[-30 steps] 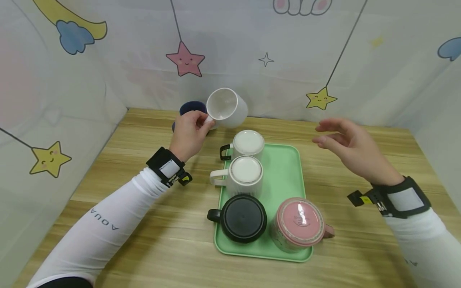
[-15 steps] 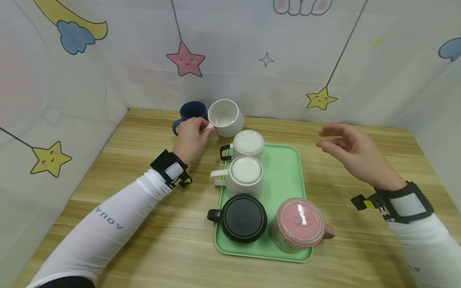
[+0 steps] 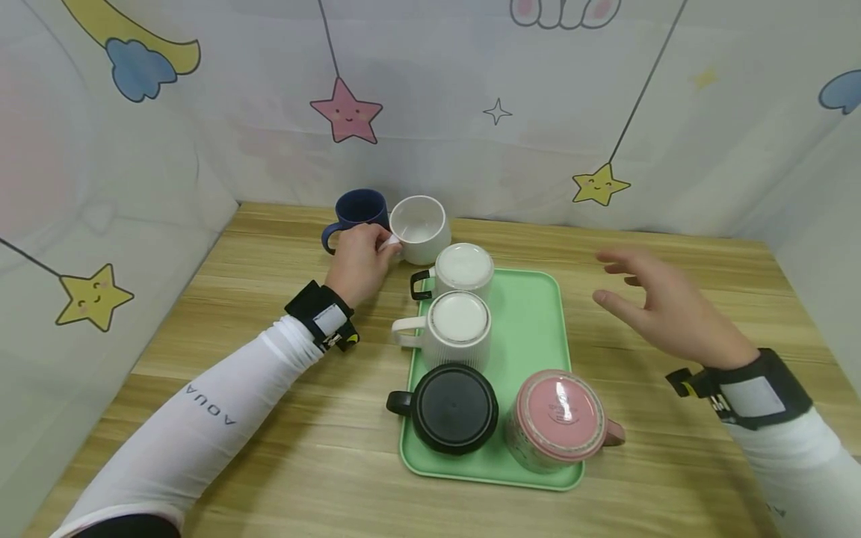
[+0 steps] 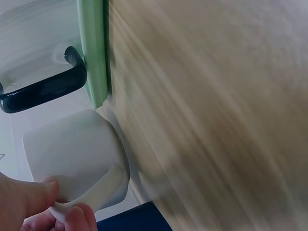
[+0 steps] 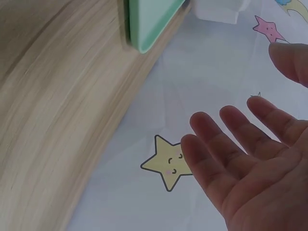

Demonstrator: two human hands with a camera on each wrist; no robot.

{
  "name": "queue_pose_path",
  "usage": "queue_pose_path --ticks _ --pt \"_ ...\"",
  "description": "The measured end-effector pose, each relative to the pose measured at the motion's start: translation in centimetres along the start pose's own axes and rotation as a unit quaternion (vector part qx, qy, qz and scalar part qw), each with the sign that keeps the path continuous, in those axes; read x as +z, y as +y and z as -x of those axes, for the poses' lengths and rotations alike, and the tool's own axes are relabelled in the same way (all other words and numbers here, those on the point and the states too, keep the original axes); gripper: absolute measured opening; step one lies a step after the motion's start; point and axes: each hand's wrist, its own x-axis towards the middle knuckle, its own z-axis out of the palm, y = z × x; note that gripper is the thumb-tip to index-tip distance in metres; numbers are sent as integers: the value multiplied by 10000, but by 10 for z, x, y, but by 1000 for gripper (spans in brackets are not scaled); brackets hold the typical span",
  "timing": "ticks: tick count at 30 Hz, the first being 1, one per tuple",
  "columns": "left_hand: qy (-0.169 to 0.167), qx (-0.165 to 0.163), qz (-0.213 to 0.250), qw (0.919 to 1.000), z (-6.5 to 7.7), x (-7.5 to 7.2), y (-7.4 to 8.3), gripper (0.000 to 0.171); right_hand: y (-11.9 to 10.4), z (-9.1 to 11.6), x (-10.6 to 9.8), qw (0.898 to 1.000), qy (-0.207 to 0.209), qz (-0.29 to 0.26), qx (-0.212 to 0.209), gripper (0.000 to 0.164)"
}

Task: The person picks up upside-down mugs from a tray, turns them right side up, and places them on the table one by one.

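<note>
In the head view, my left hand pinches the handle of a white mug behind the tray's back left corner. That mug has its mouth up. The left wrist view shows thumb and fingers on its handle; its base seems at or very near the tabletop. Close to its left stands a navy blue mug, also mouth up, partly behind my left hand. My right hand hovers right of the tray, fingers spread and holding nothing; its palm shows in the right wrist view.
A green tray carries several upside-down mugs: a white one with a black handle, a ribbed white one, a black one and a pink one. A printed curtain rises behind the wooden table.
My left hand has lowered the white mug, which was raised and tilted, to an upright stance beside the navy mug. My right hand has drifted slightly down and its fingers have spread.
</note>
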Motion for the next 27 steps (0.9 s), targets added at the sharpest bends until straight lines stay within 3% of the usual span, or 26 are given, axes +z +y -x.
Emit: queue_pose_path --ticks 13,27 --pt "-24 -119 -55 9999 -5 0 0 19 1 9 3 9982 -119 555 -184 58" --pt "-112 -376 -134 9991 -13 0 5 20 7 20 6 9971 -212 704 -185 58"
